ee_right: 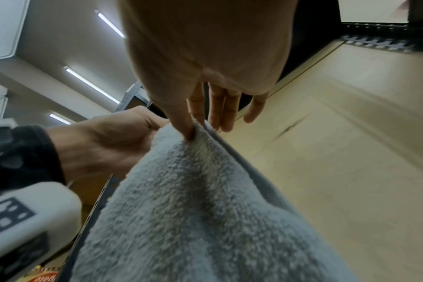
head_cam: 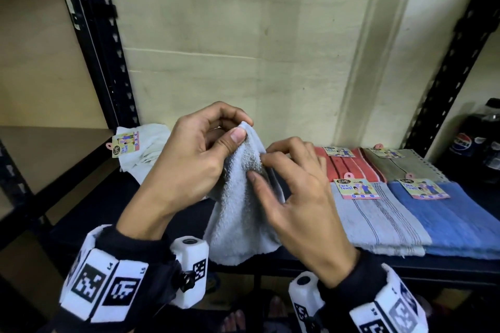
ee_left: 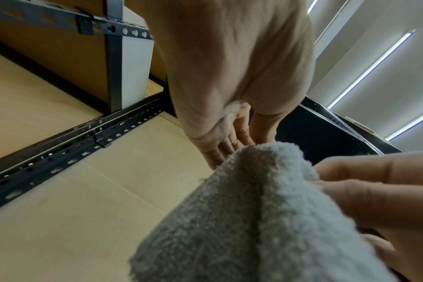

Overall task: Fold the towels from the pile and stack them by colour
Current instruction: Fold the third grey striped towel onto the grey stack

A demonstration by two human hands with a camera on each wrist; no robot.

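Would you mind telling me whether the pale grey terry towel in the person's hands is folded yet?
Not folded: the pale grey terry towel hangs loose from the left hand and right hand pinching its top.

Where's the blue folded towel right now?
In the head view the blue folded towel lies at the shelf's front right, touching the striped grey towel on its left, before the olive towel.

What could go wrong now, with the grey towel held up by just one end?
The left hand and right hand pinch only the top of the grey towel; a slipping grip could drop it off the shelf edge. Its hanging hem looks uneven, so the fold may come out crooked beside the folded grey stack.
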